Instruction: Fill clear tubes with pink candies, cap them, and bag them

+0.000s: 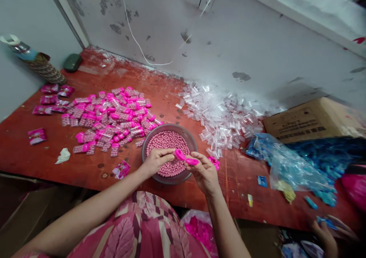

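Observation:
Over the bowl, both my hands hold a bright pink plastic cap [183, 156] with two rounded ends joined in the middle. My left hand [156, 162] pinches its left end between thumb and fingers. The other end sits in the closed fingers of my right hand [205, 173]. Beneath them, a grey bowl [145, 143] holds many small pink beads [168, 139]. More pink caps [215, 163] lie partly hidden behind my right hand. Left of the bowl is a heap of clear tubes filled with beads and topped with pink caps [107, 116].
Clear tubes [225, 116] are piled right of the bowl. Farther right stand a cardboard box [300, 122] and blue plastic bags [300, 166]. Pink packets [37, 136] and a bottle in a woven cover [42, 67] are at left. Another person's hand [326, 233] shows at lower right.

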Motion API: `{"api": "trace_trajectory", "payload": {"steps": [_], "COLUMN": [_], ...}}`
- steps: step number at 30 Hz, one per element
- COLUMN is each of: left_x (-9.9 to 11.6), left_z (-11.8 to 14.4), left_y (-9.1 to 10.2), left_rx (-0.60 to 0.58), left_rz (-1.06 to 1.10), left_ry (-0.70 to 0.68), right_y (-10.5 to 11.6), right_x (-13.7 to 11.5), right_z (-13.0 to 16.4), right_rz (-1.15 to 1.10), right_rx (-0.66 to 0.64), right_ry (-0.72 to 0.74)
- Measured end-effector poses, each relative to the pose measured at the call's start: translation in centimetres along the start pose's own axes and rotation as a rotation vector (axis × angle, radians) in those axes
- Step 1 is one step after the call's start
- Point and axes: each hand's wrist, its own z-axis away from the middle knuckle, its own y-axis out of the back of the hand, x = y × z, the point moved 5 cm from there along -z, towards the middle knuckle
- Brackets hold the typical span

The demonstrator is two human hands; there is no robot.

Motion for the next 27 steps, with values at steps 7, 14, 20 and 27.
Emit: {"api": "trace_trajectory", "payload": {"steps": [7, 14, 20, 27], "left_x": [0.6, -0.2, -0.3, 6.4], "left_z": [0.5, 0.5, -0.2, -3.0], "left_y": [-0.8, -0.6, 0.7, 10.3], "left_rx": [-0.088, -0.08, 0.005, 0.589], "left_rz": [-0.246, -0.264, -0.294, -0.398], "left_ry": [-0.23, -0.21, -0.122, -0.279], "right_y": [-2.6, -3.3, -4.2, 5.0], "right_x": [1.2, 3.5, 4.6, 2.7], "right_z": [-0.8, -1.3, -1.7, -5.2], "right_rz": [-0.081, -0.265, -0.276, -0.019], "right_rx": [-0.172, -0.095, -0.1, 0.243], "right_ry": [-0.212, -0.283, -0.316, -0.029]}}
